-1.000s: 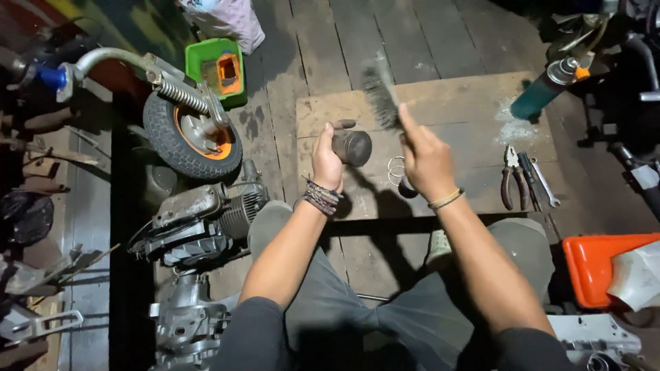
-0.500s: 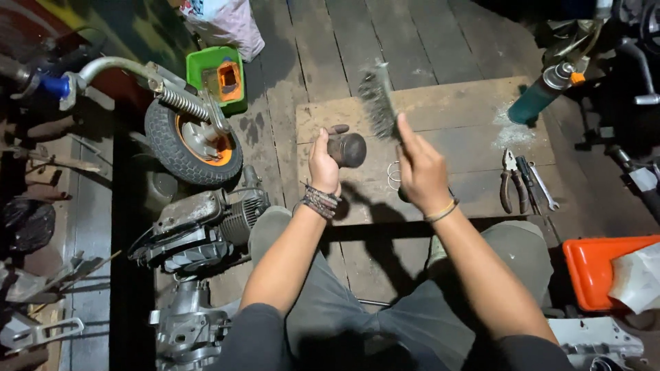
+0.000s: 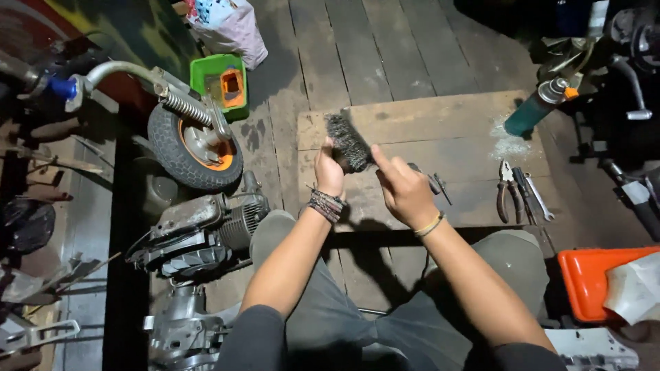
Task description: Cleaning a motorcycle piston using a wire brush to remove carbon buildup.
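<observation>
I sit over a wooden board (image 3: 454, 130) laid on the plank floor. My right hand (image 3: 405, 191) grips the handle of a wire brush (image 3: 347, 141), whose dark bristles lie across the top of my left hand (image 3: 328, 170). My left hand, with beaded bands on its wrist, is closed around a small dark round metal part. The bristles hide nearly all of that part. Both hands are held just above the board's near left corner.
A small wheel with an orange hub (image 3: 194, 148), a green box (image 3: 221, 81) and an engine block (image 3: 206, 230) lie to the left. Pliers (image 3: 505, 191) and wrenches (image 3: 533, 194) rest on the board's right side, near a teal spray can (image 3: 535, 110). An orange container (image 3: 597, 282) sits at lower right.
The brush, which pointed up and away from the round part, has swung down and left onto it. Both hands have moved closer together.
</observation>
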